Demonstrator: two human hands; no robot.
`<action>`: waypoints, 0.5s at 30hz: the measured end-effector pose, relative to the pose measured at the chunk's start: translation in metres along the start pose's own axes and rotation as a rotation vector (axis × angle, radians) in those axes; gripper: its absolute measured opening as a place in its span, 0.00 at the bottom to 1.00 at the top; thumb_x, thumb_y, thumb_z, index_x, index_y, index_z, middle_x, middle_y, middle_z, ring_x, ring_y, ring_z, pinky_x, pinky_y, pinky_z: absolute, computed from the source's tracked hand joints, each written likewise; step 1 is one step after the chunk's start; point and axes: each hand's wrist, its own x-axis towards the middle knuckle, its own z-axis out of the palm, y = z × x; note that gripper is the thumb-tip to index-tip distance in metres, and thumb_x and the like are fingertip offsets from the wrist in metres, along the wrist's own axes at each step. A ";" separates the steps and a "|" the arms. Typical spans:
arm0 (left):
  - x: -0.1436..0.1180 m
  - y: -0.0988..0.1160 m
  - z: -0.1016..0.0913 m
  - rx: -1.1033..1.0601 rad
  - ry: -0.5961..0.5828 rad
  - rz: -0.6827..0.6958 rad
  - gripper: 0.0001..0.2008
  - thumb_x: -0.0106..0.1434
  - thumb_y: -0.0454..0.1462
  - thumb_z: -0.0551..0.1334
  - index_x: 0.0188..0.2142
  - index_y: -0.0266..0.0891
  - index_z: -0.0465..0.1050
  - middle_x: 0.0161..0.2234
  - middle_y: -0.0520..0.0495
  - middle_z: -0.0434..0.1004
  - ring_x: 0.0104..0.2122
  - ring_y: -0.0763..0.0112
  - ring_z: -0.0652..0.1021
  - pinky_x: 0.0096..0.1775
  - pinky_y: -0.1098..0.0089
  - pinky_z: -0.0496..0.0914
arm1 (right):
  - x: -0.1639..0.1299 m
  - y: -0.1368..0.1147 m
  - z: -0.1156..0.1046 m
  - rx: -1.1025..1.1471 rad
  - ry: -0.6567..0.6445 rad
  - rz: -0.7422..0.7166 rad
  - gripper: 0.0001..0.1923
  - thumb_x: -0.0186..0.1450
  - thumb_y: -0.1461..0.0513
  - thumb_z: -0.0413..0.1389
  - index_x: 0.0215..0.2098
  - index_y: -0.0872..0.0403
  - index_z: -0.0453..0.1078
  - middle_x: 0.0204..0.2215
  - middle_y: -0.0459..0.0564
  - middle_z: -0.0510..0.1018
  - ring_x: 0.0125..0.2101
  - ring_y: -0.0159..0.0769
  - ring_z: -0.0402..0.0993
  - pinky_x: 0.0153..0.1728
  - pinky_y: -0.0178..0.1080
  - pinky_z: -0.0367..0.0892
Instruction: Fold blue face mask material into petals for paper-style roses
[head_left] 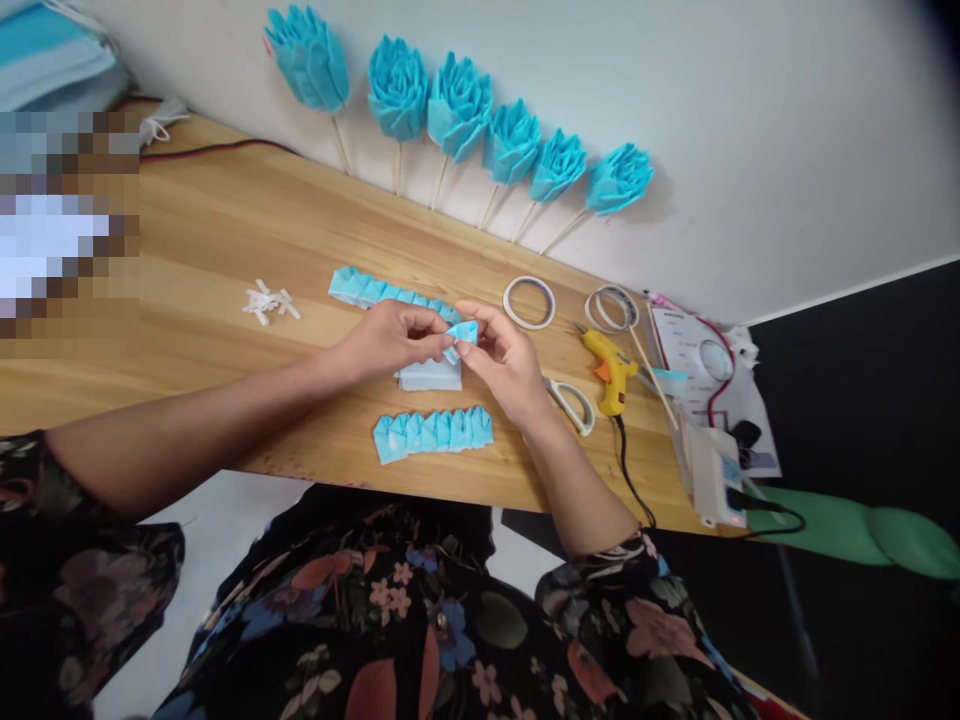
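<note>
My left hand and my right hand meet above the middle of the table, both pinching a small folded piece of blue fabric between thumbs and fingers. Below it lies a pale blue flat stack of the same sort of material, partly covered by the hands. Beyond my hands runs a pleated blue strip, its right end hidden behind my fingers. Closer to the table's front edge rests a second pleated strip, shorter and fully in view.
Several blue flowers on sticks lean against the wall. White scraps lie left. At right are tape rolls, scissors partly behind my right wrist, a yellow glue gun with its cord, and a white power strip.
</note>
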 end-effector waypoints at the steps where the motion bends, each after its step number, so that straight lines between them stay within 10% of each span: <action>1: 0.000 0.000 0.000 0.011 0.004 0.004 0.10 0.60 0.41 0.64 0.28 0.36 0.75 0.21 0.53 0.73 0.22 0.77 0.70 0.26 0.76 0.63 | 0.000 0.000 0.000 -0.008 0.003 0.000 0.20 0.67 0.60 0.56 0.58 0.49 0.67 0.34 0.45 0.76 0.34 0.31 0.72 0.39 0.38 0.72; 15: 0.001 -0.001 -0.001 -0.074 0.007 0.006 0.09 0.59 0.40 0.66 0.28 0.37 0.71 0.22 0.54 0.68 0.22 0.78 0.67 0.25 0.75 0.61 | 0.002 0.000 -0.001 -0.005 0.040 -0.001 0.22 0.68 0.59 0.55 0.60 0.49 0.66 0.36 0.46 0.78 0.35 0.31 0.74 0.39 0.39 0.73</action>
